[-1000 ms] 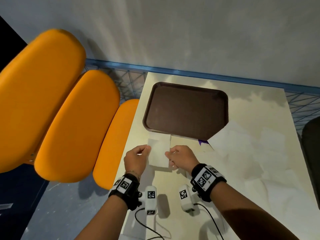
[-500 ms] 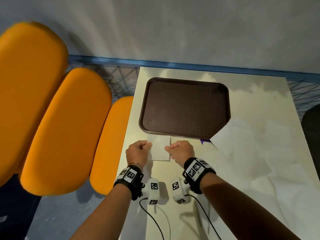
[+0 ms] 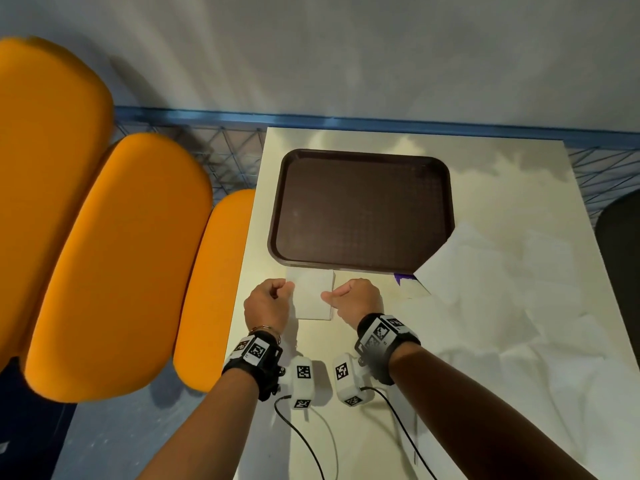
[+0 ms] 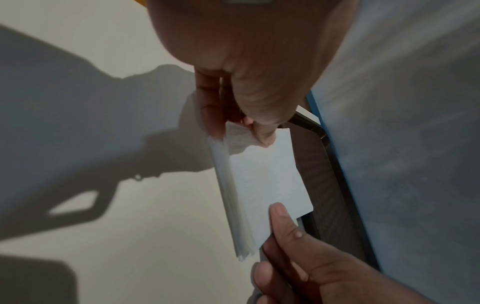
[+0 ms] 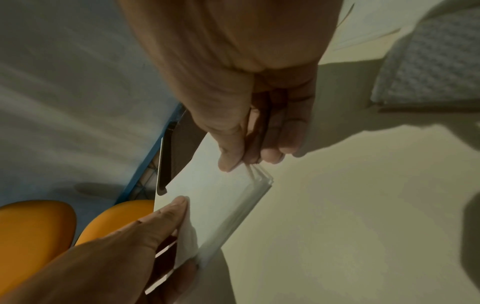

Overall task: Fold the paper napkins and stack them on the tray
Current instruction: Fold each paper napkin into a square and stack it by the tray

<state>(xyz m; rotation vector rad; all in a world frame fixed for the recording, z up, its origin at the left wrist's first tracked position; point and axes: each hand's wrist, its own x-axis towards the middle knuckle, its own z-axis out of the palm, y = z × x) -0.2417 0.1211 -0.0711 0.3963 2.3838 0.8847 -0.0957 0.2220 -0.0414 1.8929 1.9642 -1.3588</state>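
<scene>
A folded white napkin (image 3: 313, 294) hangs just above the table, right in front of the near rim of the dark brown tray (image 3: 360, 209). My left hand (image 3: 268, 303) pinches its left edge between thumb and fingers. My right hand (image 3: 353, 299) pinches its right edge. In the left wrist view the napkin (image 4: 265, 181) shows several layered edges under my left thumb. In the right wrist view the same napkin (image 5: 221, 197) is pinched at a corner by my right hand (image 5: 241, 162). Nothing lies in the tray.
Several unfolded white napkins (image 3: 502, 289) spread over the right side of the cream table (image 3: 346, 427). Orange padded seats (image 3: 121, 254) stand left of the table. A dark chair (image 3: 620, 258) is at the right edge. A blue rail and grey wall lie behind.
The napkin has gone from partly unfolded and longer to a compact folded rectangle, and both hands have carried it closer to the tray's near rim.
</scene>
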